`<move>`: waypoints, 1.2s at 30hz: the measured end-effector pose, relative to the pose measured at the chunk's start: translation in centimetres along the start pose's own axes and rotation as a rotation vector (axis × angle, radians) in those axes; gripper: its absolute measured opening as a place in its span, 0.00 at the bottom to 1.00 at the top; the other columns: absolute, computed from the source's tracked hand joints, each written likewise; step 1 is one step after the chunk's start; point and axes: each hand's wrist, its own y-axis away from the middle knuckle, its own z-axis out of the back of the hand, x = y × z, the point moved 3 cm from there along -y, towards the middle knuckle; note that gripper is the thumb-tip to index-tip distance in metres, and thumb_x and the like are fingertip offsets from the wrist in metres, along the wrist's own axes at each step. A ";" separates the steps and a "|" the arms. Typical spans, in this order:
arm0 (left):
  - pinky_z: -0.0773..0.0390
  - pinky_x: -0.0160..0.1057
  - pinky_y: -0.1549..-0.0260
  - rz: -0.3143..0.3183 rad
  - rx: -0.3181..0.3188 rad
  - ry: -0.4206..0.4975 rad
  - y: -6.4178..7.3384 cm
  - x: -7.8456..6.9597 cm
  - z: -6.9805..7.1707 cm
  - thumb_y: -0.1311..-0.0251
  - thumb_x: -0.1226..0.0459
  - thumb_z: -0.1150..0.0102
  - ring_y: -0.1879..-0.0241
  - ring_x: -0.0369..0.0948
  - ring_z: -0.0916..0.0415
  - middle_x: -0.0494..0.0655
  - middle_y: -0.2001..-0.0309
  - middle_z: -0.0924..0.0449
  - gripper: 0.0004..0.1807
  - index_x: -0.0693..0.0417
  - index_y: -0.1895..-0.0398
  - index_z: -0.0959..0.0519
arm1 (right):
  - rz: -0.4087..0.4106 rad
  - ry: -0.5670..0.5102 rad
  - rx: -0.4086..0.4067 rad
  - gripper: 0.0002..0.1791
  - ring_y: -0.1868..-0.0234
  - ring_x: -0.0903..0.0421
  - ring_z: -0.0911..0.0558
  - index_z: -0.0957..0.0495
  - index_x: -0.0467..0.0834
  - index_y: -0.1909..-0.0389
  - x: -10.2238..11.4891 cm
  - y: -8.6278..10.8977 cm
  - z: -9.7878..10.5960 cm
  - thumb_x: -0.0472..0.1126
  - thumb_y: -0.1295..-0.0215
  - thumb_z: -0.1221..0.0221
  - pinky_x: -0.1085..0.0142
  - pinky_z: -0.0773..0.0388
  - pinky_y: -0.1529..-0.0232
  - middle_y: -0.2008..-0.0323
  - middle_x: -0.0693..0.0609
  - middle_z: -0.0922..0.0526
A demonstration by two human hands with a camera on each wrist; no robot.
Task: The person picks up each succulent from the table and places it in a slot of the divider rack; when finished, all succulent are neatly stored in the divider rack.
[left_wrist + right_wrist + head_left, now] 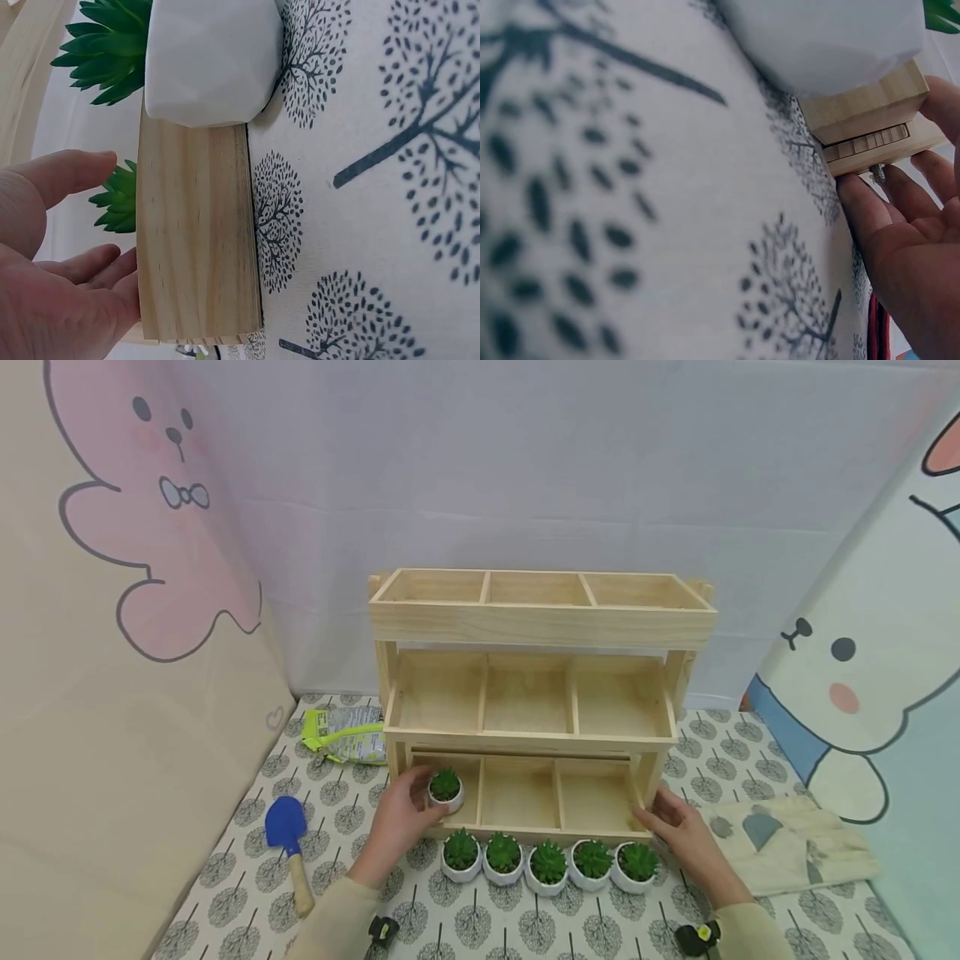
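Observation:
A small potted succulent (pixel 446 787) in a white faceted pot stands in the bottom left compartment of a three-tier wooden planter shelf (pixel 540 625). My left hand (pixel 401 818) is around it, thumb to one side and fingers to the other. In the left wrist view, a gap shows between the thumb and the leaves (pixel 120 196); the tray's front board hides the pot. At the lowest tray's right end, my right hand (pixel 686 835) holds the shelf, fingers outside and thumb over the edge. A row of several potted succulents (pixel 547 864) lines the tray's front.
Left on the patterned cloth (pixel 472 927) lies a blue toy shovel (pixel 287 827) with a wooden handle. A green and grey bag (pixel 348 735) sits behind the shelf's left side. Pale gloves (pixel 787 847) lie at the right. Fabric walls surround the table.

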 end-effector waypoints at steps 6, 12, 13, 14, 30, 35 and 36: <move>0.21 0.55 0.40 0.001 -0.016 0.039 0.5 0.1 0.3 0.46 0.70 0.23 0.38 0.61 0.24 0.65 0.36 0.24 0.37 0.68 0.32 0.28 | -0.003 0.001 0.000 0.41 0.27 0.38 0.33 0.49 0.48 0.16 0.0 0.0 0.0 0.46 0.22 0.39 0.79 0.28 0.43 0.23 0.36 0.39; 0.22 0.56 0.39 -0.003 -0.030 0.079 1.2 -0.1 0.3 0.43 0.70 0.24 0.39 0.61 0.24 0.65 0.37 0.23 0.35 0.68 0.33 0.27 | -0.022 0.001 -0.004 0.42 0.26 0.39 0.34 0.49 0.49 0.16 0.1 0.0 0.1 0.47 0.22 0.39 0.80 0.30 0.43 0.22 0.38 0.40; 0.22 0.56 0.39 -0.005 -0.033 0.087 1.3 -0.2 0.3 0.43 0.70 0.24 0.39 0.62 0.24 0.66 0.36 0.24 0.35 0.68 0.33 0.28 | -0.025 0.001 -0.005 0.42 0.26 0.39 0.34 0.49 0.49 0.16 0.0 0.0 0.1 0.47 0.22 0.39 0.80 0.30 0.43 0.22 0.38 0.40; 0.22 0.56 0.39 0.000 -0.036 0.095 1.5 -0.2 0.4 0.43 0.70 0.24 0.38 0.61 0.24 0.66 0.36 0.24 0.35 0.68 0.33 0.28 | -0.027 -0.003 -0.006 0.42 0.26 0.39 0.34 0.49 0.49 0.16 0.0 -0.1 0.1 0.47 0.23 0.39 0.80 0.30 0.43 0.22 0.38 0.40; 0.23 0.48 0.37 -0.013 -0.072 0.236 4.0 -0.2 0.7 0.46 0.72 0.23 0.39 0.61 0.24 0.63 0.39 0.22 0.35 0.65 0.34 0.26 | -0.041 0.019 -0.010 0.43 0.25 0.39 0.35 0.50 0.49 0.16 0.3 -0.1 0.1 0.49 0.23 0.39 0.80 0.31 0.43 0.21 0.38 0.41; 0.20 0.45 0.40 -0.031 -0.089 0.224 4.6 -0.2 0.7 0.48 0.73 0.22 0.43 0.58 0.21 0.61 0.43 0.21 0.33 0.66 0.36 0.24 | -0.037 0.018 -0.009 0.43 0.25 0.39 0.35 0.50 0.49 0.16 0.2 -0.1 0.1 0.49 0.23 0.39 0.81 0.31 0.43 0.21 0.38 0.41; 0.20 0.45 0.41 -0.032 -0.090 0.219 4.7 -0.2 0.7 0.48 0.73 0.22 0.45 0.57 0.21 0.61 0.44 0.20 0.33 0.65 0.37 0.24 | -0.036 0.017 -0.007 0.43 0.25 0.40 0.35 0.50 0.49 0.16 0.2 -0.1 0.0 0.48 0.23 0.39 0.81 0.31 0.43 0.21 0.38 0.41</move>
